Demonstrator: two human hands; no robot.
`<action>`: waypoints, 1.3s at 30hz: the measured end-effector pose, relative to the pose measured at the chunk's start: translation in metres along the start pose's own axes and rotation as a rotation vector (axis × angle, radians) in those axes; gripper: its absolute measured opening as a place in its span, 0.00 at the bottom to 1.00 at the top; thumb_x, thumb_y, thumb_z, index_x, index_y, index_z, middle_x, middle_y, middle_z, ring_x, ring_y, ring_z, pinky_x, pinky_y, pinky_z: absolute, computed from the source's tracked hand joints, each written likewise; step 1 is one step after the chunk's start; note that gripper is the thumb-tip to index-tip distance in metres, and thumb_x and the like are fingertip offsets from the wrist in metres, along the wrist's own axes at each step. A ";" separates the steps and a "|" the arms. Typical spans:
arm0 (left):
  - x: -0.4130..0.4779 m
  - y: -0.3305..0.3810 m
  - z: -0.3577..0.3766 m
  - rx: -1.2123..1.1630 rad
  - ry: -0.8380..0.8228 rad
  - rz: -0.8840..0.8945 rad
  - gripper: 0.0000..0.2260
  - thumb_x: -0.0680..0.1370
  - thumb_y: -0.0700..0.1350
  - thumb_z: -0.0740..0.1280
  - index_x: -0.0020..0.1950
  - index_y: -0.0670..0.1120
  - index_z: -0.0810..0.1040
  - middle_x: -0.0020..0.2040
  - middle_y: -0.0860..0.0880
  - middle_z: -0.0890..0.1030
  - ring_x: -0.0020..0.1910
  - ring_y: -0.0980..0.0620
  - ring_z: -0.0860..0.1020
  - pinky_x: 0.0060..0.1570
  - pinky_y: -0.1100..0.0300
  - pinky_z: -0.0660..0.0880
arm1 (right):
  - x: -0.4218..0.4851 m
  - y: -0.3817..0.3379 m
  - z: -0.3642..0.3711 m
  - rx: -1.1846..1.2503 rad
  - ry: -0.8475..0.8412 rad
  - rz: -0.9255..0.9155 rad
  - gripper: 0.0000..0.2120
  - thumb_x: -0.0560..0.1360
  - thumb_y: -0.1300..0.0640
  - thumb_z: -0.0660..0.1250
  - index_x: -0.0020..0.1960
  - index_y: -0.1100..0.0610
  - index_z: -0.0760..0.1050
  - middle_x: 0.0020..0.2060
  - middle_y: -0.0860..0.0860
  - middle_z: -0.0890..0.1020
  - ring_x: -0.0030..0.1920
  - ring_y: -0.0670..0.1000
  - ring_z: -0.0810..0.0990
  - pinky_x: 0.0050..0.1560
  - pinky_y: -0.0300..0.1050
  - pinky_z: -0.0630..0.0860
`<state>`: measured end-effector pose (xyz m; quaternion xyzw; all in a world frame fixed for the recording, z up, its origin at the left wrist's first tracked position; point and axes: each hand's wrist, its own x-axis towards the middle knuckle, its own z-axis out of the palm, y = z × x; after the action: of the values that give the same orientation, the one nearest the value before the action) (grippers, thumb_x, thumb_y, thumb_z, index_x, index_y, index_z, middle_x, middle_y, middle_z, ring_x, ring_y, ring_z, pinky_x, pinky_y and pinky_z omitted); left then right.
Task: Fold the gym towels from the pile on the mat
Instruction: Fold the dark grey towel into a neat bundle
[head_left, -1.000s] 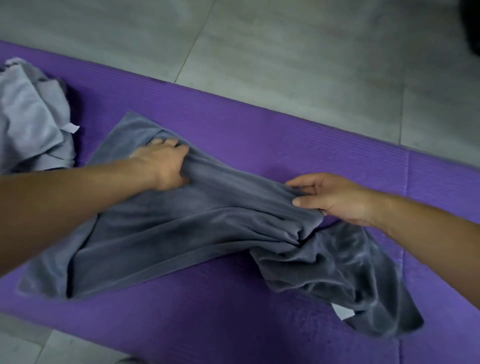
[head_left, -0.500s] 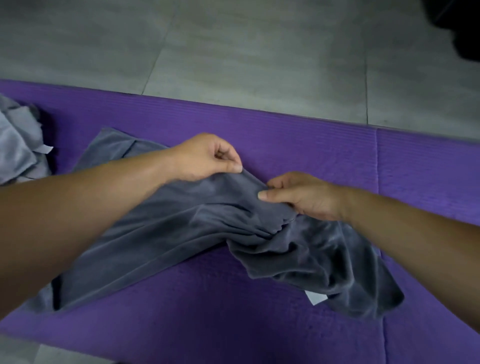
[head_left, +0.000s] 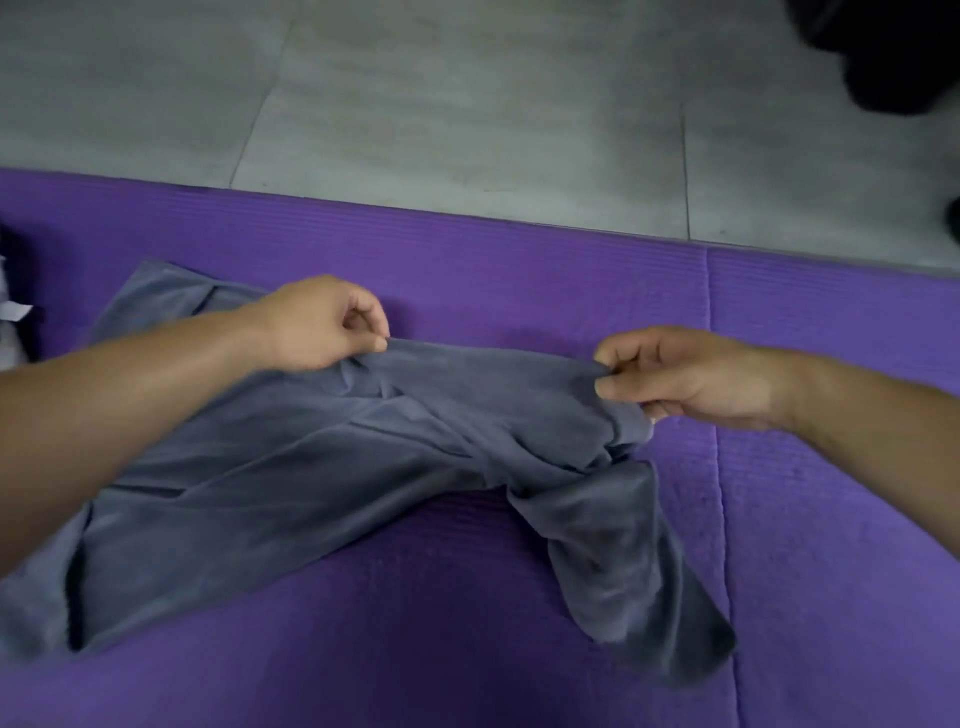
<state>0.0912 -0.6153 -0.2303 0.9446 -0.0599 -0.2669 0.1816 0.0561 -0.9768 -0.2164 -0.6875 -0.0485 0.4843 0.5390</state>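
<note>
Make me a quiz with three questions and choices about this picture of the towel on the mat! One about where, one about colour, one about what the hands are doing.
1. Where does the grey towel lie?
A. on the purple mat
B. on the bare tiled floor
C. on a chair

2. What colour is the mat?
A. green
B. purple
C. red

3. What are the two hands doing?
A. resting flat and open on the mat
B. each pinching the towel's far edge
C. holding a bottle

Answers:
1. A, the towel is spread over the mat, and the floor starts beyond it.
2. B, the mat under the towel is purple all over.
3. B, the left hand and the right hand each pinch the edge in a closed grip.
</note>
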 end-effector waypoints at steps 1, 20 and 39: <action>-0.001 0.015 0.000 0.150 0.044 0.011 0.03 0.77 0.49 0.72 0.49 0.55 0.80 0.49 0.59 0.83 0.55 0.53 0.80 0.61 0.55 0.65 | -0.002 -0.002 0.001 -0.001 0.050 -0.035 0.10 0.74 0.50 0.74 0.47 0.55 0.78 0.36 0.50 0.77 0.37 0.47 0.74 0.41 0.42 0.73; 0.029 0.114 0.029 -0.614 -0.115 0.241 0.05 0.78 0.46 0.72 0.42 0.47 0.81 0.34 0.53 0.82 0.33 0.60 0.77 0.38 0.63 0.76 | -0.091 0.013 -0.040 -0.281 0.062 0.195 0.25 0.74 0.39 0.73 0.47 0.63 0.80 0.41 0.57 0.85 0.41 0.57 0.83 0.44 0.49 0.79; 0.043 0.256 0.077 -0.806 -0.205 0.327 0.14 0.71 0.58 0.70 0.41 0.47 0.80 0.36 0.51 0.80 0.36 0.56 0.75 0.40 0.61 0.73 | -0.181 0.090 -0.077 0.004 0.230 0.110 0.14 0.66 0.47 0.79 0.42 0.57 0.82 0.35 0.55 0.82 0.35 0.49 0.79 0.33 0.38 0.74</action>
<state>0.0828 -0.8855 -0.2159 0.7450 -0.1175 -0.3287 0.5684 -0.0255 -1.1742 -0.1802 -0.7391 0.0524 0.4312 0.5148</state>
